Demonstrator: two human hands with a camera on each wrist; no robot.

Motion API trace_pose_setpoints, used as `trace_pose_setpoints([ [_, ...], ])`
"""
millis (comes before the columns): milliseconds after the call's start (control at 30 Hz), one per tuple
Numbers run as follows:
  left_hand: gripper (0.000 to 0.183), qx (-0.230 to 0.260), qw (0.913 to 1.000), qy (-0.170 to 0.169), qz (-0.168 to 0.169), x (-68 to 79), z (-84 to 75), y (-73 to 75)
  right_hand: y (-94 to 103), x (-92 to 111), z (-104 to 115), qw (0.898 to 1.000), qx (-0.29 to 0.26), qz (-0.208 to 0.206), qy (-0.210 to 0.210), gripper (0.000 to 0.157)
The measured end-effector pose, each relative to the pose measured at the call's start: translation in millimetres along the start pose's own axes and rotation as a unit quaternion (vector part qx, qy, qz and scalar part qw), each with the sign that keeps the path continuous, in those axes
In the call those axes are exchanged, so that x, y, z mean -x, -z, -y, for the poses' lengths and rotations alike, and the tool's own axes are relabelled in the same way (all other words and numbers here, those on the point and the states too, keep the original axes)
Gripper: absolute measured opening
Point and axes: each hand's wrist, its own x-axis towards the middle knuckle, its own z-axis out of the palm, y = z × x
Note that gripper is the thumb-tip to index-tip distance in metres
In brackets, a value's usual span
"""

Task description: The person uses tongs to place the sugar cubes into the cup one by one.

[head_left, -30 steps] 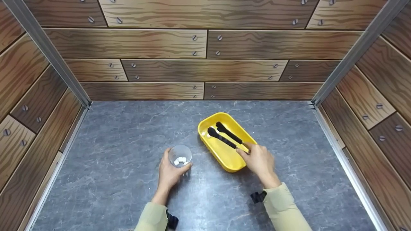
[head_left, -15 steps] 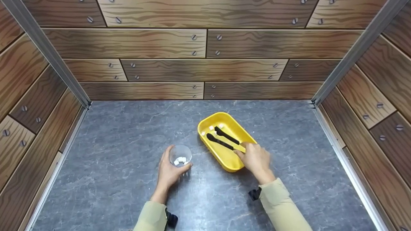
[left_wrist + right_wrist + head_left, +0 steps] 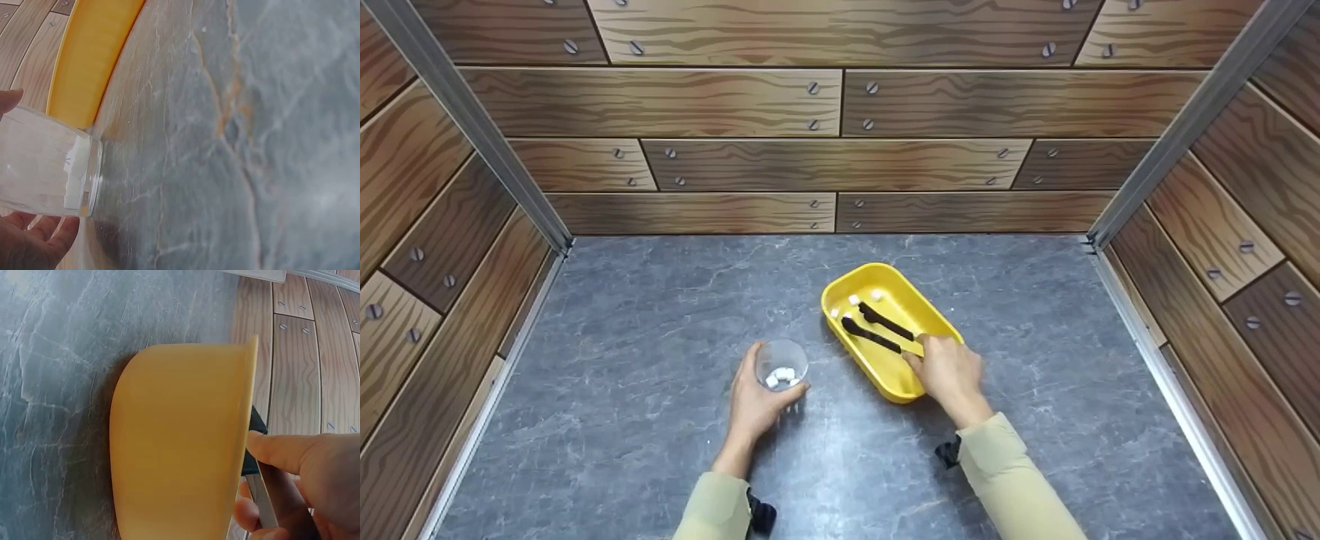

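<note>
While the tongs (image 3: 873, 337) are held with their tips inside the yellow tray (image 3: 896, 373), the two black arms are spread apart and directed toward the tray's far left end. The metal handle portion is pinched between the thumb and curled fingers of the right hand (image 3: 952, 369), which is positioned at the near right part of the rim. Small white cubes (image 3: 853, 299) are scattered at the far end, near the tips; whether one is gripped between the tips cannot be told. To the left of the tray, and apart from it, a clear cup (image 3: 780, 354) is gripped by the left hand (image 3: 756, 403), its fingers and thumb wrapped round opposite sides. The mouth is turned upward, and white pieces (image 3: 784, 373) are contained at the bottom. The tray is supported by a grey marbled desk (image 3: 660, 330). Both forearms are covered by pale sleeves (image 3: 1012, 472). The desk is enclosed by wood-patterned walls (image 3: 840, 166), with metal posts (image 3: 1192, 135) fitted at the corners.
</note>
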Motion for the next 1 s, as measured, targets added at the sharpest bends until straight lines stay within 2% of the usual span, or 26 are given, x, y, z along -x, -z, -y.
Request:
trace_pose_setpoints([
  [200, 0.101, 0.004, 1.0, -0.002, -0.005, 1.2, -0.3, 0.1, -2.2, -0.7, 4.3, 1.0, 0.013, 0.007, 0.009, 0.038],
  [500, 0.1, 0.003, 1.0, -0.007, -0.007, -0.3, 0.1, -0.7, -5.8, -0.8, 7.5, 1.0, 0.014, -0.01, 0.019, 0.033],
  [733, 0.102, 0.004, 1.0, 0.006, 0.0, 0.7, -1.2, -0.1, -9.9, -2.7, 7.2, 1.0, 0.007, -0.015, 0.022, 0.033],
  [1000, 0.103, 0.008, 0.9999, 0.006, -0.004, 0.6, -1.1, -0.5, -9.5, -7.5, 7.1, 1.0, -0.001, -0.002, 0.017, 0.032],
])
